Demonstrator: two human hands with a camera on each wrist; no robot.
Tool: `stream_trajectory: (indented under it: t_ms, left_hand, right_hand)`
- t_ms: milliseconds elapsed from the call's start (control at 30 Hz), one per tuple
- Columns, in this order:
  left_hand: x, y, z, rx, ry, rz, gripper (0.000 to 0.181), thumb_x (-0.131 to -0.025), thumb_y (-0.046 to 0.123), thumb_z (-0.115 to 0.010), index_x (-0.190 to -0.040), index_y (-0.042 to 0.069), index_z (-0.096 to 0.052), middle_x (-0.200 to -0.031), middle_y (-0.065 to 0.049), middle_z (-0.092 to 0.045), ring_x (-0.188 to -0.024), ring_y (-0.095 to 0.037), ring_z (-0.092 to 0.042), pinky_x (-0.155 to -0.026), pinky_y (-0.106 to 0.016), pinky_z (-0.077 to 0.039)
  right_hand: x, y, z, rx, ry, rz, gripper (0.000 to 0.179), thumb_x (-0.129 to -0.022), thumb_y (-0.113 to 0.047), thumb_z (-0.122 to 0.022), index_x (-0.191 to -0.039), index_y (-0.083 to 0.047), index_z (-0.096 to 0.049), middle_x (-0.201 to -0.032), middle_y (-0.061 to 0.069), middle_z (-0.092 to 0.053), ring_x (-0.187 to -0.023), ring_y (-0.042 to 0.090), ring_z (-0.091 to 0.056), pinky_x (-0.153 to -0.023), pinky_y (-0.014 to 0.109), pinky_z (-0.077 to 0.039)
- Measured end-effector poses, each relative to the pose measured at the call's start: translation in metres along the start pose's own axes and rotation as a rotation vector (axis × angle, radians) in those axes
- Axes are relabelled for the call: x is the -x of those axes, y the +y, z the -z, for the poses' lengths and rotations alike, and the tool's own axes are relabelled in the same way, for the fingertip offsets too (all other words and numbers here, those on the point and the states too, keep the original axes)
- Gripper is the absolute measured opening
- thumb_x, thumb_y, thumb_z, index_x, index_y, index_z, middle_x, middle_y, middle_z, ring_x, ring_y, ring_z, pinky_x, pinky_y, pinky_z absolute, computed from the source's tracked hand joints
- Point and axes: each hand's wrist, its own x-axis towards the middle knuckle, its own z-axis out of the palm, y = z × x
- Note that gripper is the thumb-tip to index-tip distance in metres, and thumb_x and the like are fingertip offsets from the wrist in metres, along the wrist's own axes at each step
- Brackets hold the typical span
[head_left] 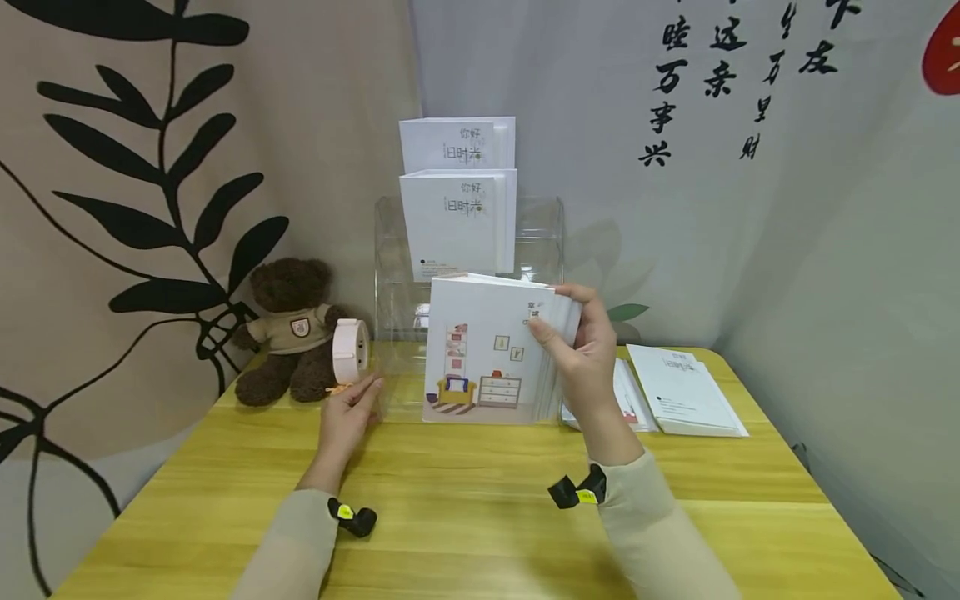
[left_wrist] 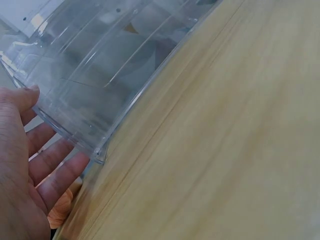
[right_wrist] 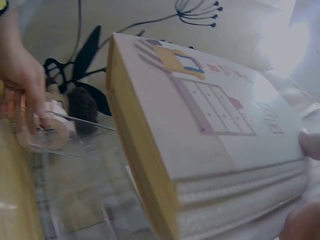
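In the head view my right hand (head_left: 588, 358) grips a stack of white booklets (head_left: 480, 350) by its right edge, thumb on the front. The top cover shows a drawn yellow armchair and a chest of drawers. The right wrist view shows the thick layered edges of these booklets (right_wrist: 215, 115). My left hand (head_left: 348, 417) holds the lower left edge of a clear plastic display rack (head_left: 390, 292). In the left wrist view the thumb of that hand (left_wrist: 25, 155) lies over the edge of the rack (left_wrist: 110, 75), its fingers along the outer side.
White booklets (head_left: 450, 225) stand in two tiers in the rack. More booklets (head_left: 686, 392) lie on the wooden table (head_left: 465, 508) at the right. A brown teddy bear (head_left: 292, 333) sits at the left, beside a pale pink round object (head_left: 347, 350). Curtains hang behind.
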Motion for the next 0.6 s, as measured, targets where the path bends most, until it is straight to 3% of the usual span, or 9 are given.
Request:
stream_trajectory:
  t_ms: [233,433,600]
  left_hand:
    - [-0.001,0.0,0.0,-0.002,-0.002,-0.011,0.049,-0.103,0.047,-0.069,-0.142,0.017,-0.07,-0.148,-0.013,-0.065,-0.072,-0.006,-0.071,-0.066,-0.019,-0.063]
    - [-0.002,0.0,0.0,0.032,-0.004,0.003,0.051,-0.102,0.047,-0.069,-0.142,0.015,-0.069,-0.148,-0.015,-0.065,-0.077,0.0,-0.068,-0.066,-0.017,-0.062]
    - [-0.002,-0.001,0.0,0.039,-0.005,0.02,0.051,-0.102,0.047,-0.07,-0.142,0.015,-0.069,-0.149,-0.014,-0.064,-0.078,0.0,-0.068,-0.066,-0.017,-0.063]
  right_hand:
    - [0.023,0.01,-0.001,-0.018,-0.05,-0.179,0.041,-0.097,0.004,-0.069,-0.134,-0.002,-0.053,-0.108,-0.003,-0.071,-0.086,0.012,-0.076,-0.066,0.033,-0.067]
    - [0.046,0.023,-0.005,-0.03,-0.13,-0.395,0.044,-0.098,-0.001,-0.071,-0.138,-0.004,-0.052,-0.117,0.007,-0.067,-0.089,0.013,-0.075,-0.07,0.035,-0.068]
    - [0.057,0.029,-0.006,-0.013,-0.144,-0.461,0.044,-0.098,-0.003,-0.072,-0.138,-0.008,-0.054,-0.124,0.016,-0.063,-0.091,0.015,-0.074,-0.071,0.034,-0.068]
